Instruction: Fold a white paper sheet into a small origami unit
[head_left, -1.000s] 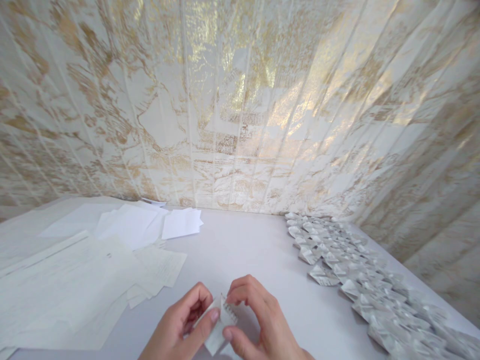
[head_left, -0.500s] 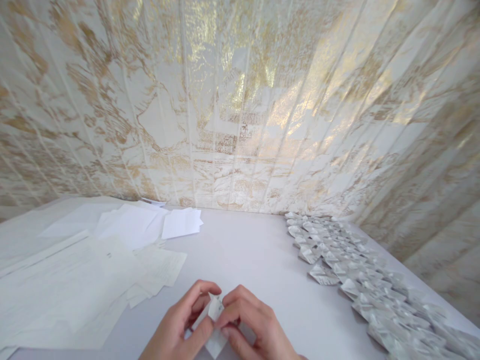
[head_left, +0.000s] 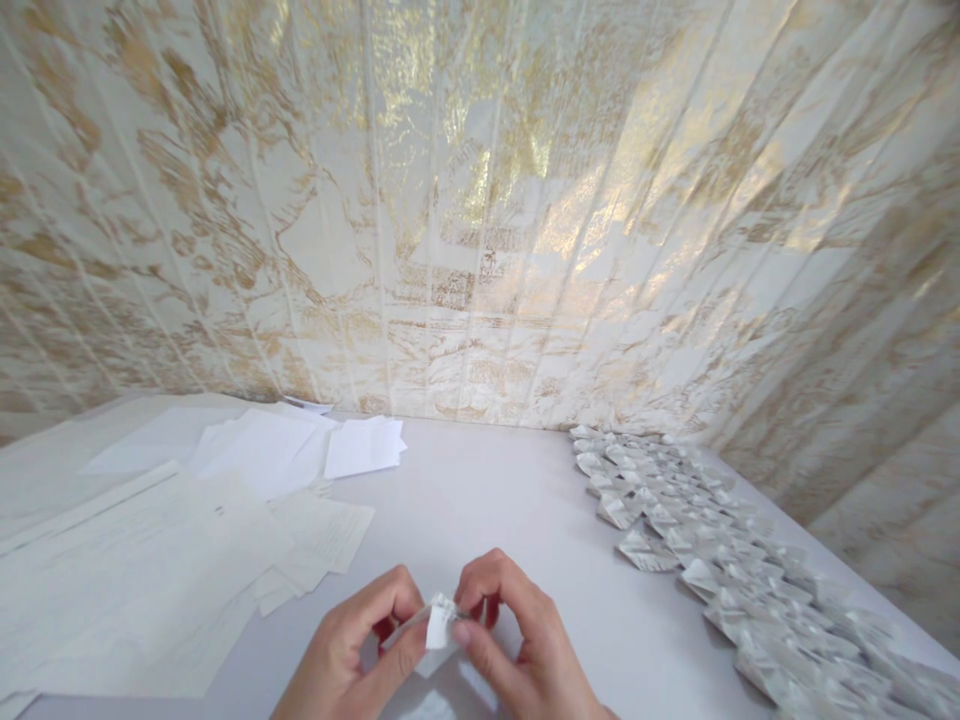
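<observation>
**Folded paper (head_left: 441,630) pinched from both sides, low in the centre**

I'm looking down through the head camera, and here's the action: bottom centre of my view, the little paper sits between my two hands. My left hand (head_left: 360,640) grips its left side, thumb in front, fingers curled behind. My right hand (head_left: 523,635) has the other side, thumb and forefinger closed on it. The tips of the two thumbs are just apart, and between them a pale flap faces me, with dark print beside it. Is the paper touching the table (head_left: 495,500) underneath? From this angle I can't tell.

Over on the left, big sheets (head_left: 135,590) overlap, faintly printed and running out of view. Smaller slips (head_left: 330,530) lie at their right edge, on the side nearer my hands. Farther back, white sheets (head_left: 259,445) make a loose, brighter pile.

On the right, there's the crowd: folded pieces (head_left: 787,600), grey and printed, packed in rows slanting from the wall (head_left: 480,250) towards the near right corner. One piece (head_left: 646,550) juts out towards the middle. Behind everything, that wall is white with gold patterning, shining brightly up top.
</observation>
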